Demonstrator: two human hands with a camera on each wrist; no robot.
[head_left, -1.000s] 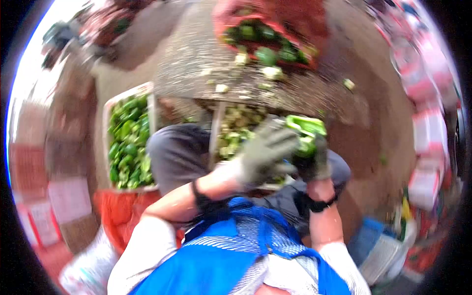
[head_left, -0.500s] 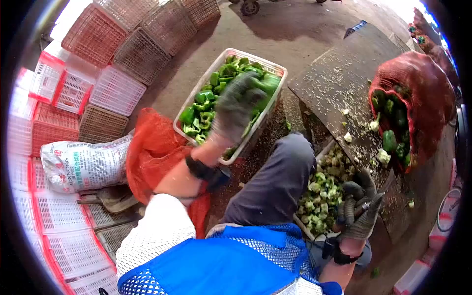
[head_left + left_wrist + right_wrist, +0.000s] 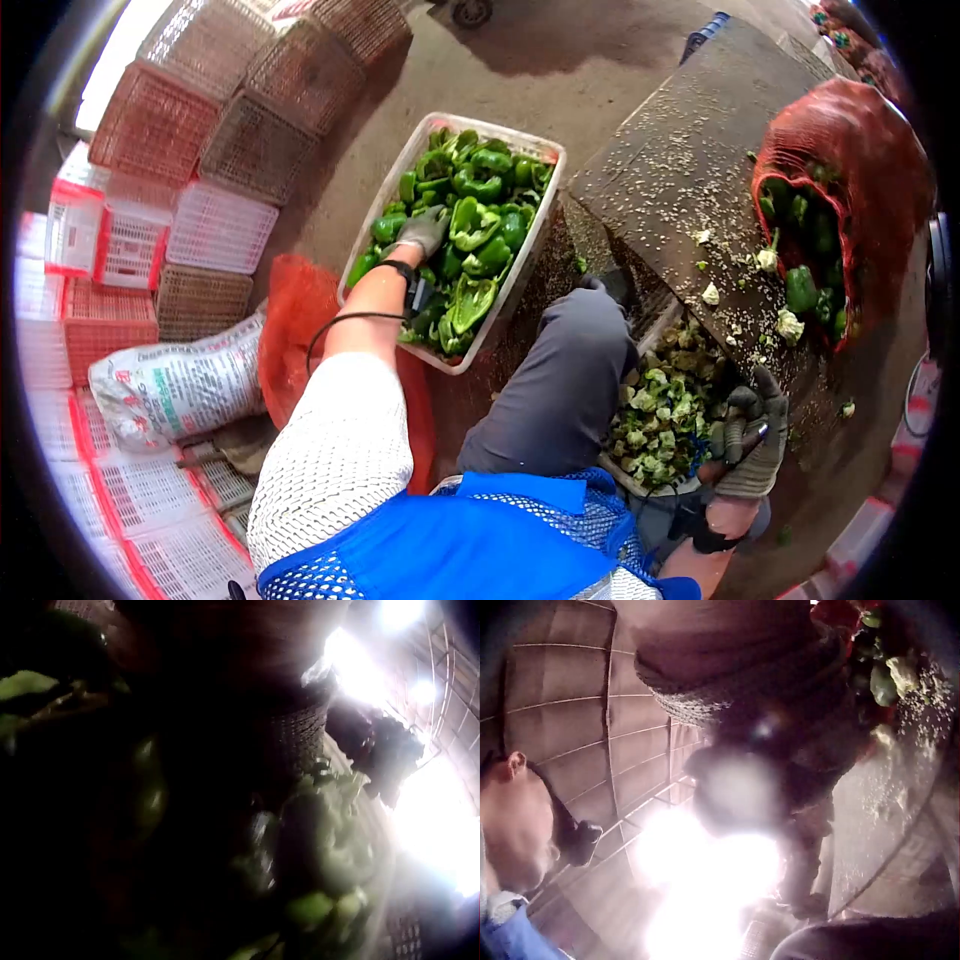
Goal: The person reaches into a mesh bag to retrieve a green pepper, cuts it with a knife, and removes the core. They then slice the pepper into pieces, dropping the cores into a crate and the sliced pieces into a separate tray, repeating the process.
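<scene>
Bare floor [image 3: 500,85] was seen beyond a plastic crate [image 3: 556,157] of green bell peppers.
An opened pepper half [image 3: 473,224] lay just right of the nearer left grip [image 3: 425,232], whose clasp could not be told; a slim tool [image 3: 760,434] was held in the right grip [image 3: 752,455].

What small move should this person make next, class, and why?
Probably lift the left hand clear of the plastic crate: it is down among cut green peppers, its fingertips hidden, while a seemingly whole green pepper lies at the open mouth of the red mesh bag, well out of that hand's grip.
</scene>
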